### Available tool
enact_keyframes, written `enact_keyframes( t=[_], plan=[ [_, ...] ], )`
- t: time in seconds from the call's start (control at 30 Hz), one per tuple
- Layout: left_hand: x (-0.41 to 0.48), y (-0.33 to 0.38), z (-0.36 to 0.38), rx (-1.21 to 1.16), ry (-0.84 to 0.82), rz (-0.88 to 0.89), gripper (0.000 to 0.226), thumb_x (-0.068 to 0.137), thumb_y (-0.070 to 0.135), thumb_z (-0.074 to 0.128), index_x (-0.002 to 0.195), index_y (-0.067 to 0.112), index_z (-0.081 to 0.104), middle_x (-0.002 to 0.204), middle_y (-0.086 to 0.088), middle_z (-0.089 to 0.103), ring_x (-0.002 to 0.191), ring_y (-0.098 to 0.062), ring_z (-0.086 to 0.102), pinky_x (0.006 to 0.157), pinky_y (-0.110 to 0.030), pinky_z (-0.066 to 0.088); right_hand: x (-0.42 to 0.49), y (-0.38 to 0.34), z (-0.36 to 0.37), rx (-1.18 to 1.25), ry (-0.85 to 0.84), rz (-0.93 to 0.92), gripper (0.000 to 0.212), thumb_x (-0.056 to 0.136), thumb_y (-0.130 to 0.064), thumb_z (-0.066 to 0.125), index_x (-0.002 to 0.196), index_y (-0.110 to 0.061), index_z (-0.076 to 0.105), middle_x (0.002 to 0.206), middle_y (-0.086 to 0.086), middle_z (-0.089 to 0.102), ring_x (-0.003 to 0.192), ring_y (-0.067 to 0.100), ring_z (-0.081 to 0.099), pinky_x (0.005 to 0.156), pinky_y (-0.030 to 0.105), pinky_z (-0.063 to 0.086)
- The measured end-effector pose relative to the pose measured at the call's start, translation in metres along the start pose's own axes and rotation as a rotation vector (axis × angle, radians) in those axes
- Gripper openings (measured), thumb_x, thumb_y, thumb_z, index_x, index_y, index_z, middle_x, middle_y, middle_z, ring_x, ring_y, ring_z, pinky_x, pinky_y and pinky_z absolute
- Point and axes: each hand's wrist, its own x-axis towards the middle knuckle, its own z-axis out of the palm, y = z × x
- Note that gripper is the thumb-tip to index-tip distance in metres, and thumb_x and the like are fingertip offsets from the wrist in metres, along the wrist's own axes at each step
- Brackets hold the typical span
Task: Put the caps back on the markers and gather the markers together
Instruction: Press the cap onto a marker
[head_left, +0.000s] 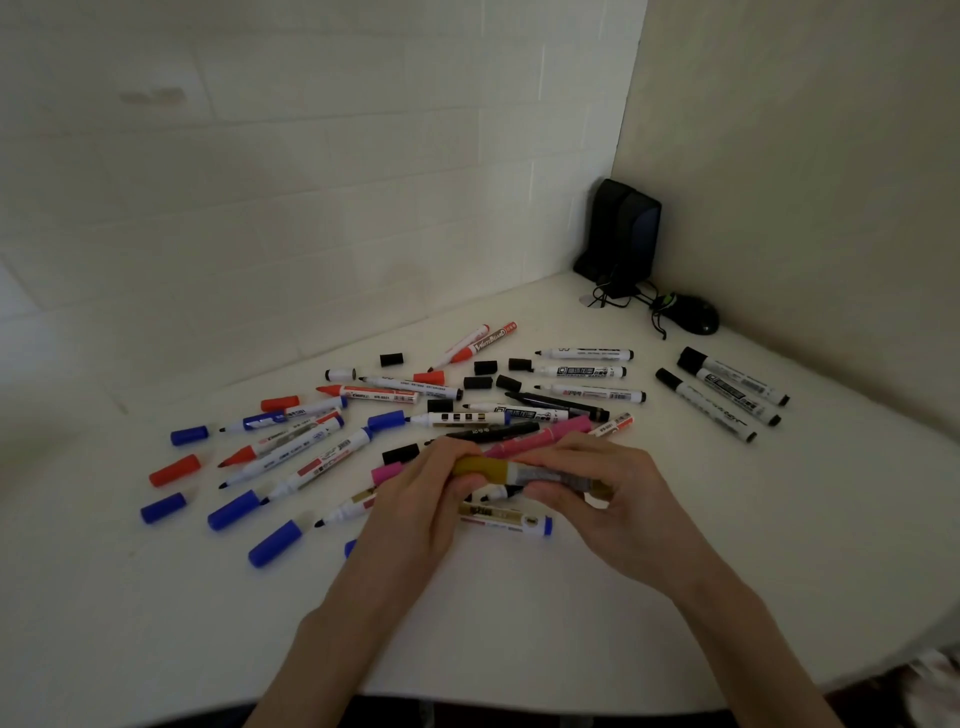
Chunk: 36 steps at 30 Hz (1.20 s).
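Gold marker (545, 474): barrel was gripped by the right hand (618, 491), cap (475, 466) pinched by the left hand (415, 501); cap was judged best pressed straight on until seated.

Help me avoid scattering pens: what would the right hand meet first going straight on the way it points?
Probably the pink marker, lying just beyond the right hand; the hand may pass above it, since height is unclear.
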Motion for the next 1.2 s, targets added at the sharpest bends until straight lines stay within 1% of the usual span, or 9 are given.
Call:
enact_keyframes(
  t=[0.2,0.4,0.57,0.67,0.77,0.87,0.97,1.1,1.2],
  plan=[
    [-0.002,-0.001,0.008,-0.036,0.127,0.033,0.024,0.093,0.026,0.043,0.117,0.029,0.048,0.095,0.033,0.044,0.100,0.033,0.042,0.083,0.011,0.028,-0.003,0.003,0.011,0.064,0.069,-0.046,0.030,0.090,-0.018,0.069,0.120,-0.019,0.073,0.110,-0.009,0.069,0.099,0.009,0.067,0.076,0.024,0.059],
    [-0.001,-0.003,0.005,-0.087,0.048,-0.003,0.016,0.098,0.039,0.046,0.114,0.042,0.048,0.098,0.032,0.053,0.095,0.016,0.054,0.080,0.001,0.039,-0.002,0.004,0.010,0.080,0.035,-0.008,0.032,0.090,-0.019,0.070,0.121,-0.021,0.072,0.111,-0.010,0.069,0.102,0.008,0.066,0.080,0.021,0.058],
    [0.003,0.000,0.004,-0.112,0.051,-0.092,0.025,0.089,0.045,0.051,0.113,0.047,0.047,0.089,0.029,0.061,0.088,0.014,0.055,0.073,0.000,0.040,0.002,0.005,-0.001,-0.001,-0.018,0.051,0.031,0.089,-0.024,0.072,0.120,-0.030,0.071,0.108,-0.018,0.069,0.103,0.004,0.064,0.084,0.017,0.052],
    [0.003,0.001,0.004,-0.181,0.088,-0.168,0.037,0.084,0.053,0.048,0.120,0.047,0.044,0.093,0.021,0.060,0.088,0.004,0.060,0.068,-0.007,0.048,0.000,0.018,-0.014,-0.033,0.103,0.118,0.030,0.089,-0.027,0.072,0.118,-0.030,0.070,0.110,-0.018,0.069,0.102,-0.003,0.063,0.087,0.014,0.051],
    [-0.003,-0.002,0.000,-0.150,0.131,-0.164,0.031,0.085,0.058,0.036,0.114,0.052,0.045,0.093,0.019,0.060,0.089,0.000,0.061,0.068,-0.014,0.048,-0.002,0.044,-0.038,-0.176,0.321,0.289,0.019,0.089,-0.030,0.072,0.108,-0.029,0.071,0.095,-0.020,0.068,0.086,-0.007,0.062,0.070,0.012,0.049],
    [-0.006,-0.001,0.002,-0.117,0.125,-0.158,0.027,0.089,0.056,0.037,0.113,0.052,0.048,0.086,0.019,0.062,0.086,-0.002,0.061,0.068,-0.015,0.047,-0.008,0.090,-0.063,-0.387,0.510,0.485,0.022,0.090,-0.045,0.067,0.103,-0.027,0.073,0.087,-0.011,0.070,0.080,0.008,0.063,0.069,0.025,0.050],
    [-0.004,0.003,0.004,-0.097,0.114,-0.140,0.027,0.093,0.049,0.041,0.116,0.045,0.054,0.084,0.019,0.061,0.084,-0.004,0.060,0.064,-0.008,0.043,-0.010,0.119,-0.075,-0.694,0.517,0.644,0.036,0.090,-0.055,0.061,0.103,-0.026,0.077,0.099,0.005,0.070,0.099,0.031,0.054,0.086,0.041,0.047],
    [-0.005,0.003,0.007,-0.057,0.104,-0.139,0.019,0.094,0.038,0.049,0.110,0.043,0.056,0.078,0.020,0.059,0.080,0.003,0.059,0.066,-0.005,0.043,-0.002,0.128,-0.080,-0.810,0.520,0.730,0.029,0.086,-0.046,0.071,0.104,-0.025,0.078,0.109,0.009,0.060,0.108,0.034,0.041,0.090,0.044,0.036],
    [-0.005,0.002,0.007,-0.031,0.119,-0.174,0.019,0.092,0.032,0.055,0.104,0.046,0.053,0.073,0.021,0.056,0.080,0.012,0.056,0.069,-0.003,0.043,0.002,0.140,-0.084,-0.785,0.500,0.693,0.039,0.081,-0.045,0.074,0.117,-0.030,0.071,0.124,0.007,0.051,0.119,0.031,0.035,0.099,0.046,0.029]
  ],
)
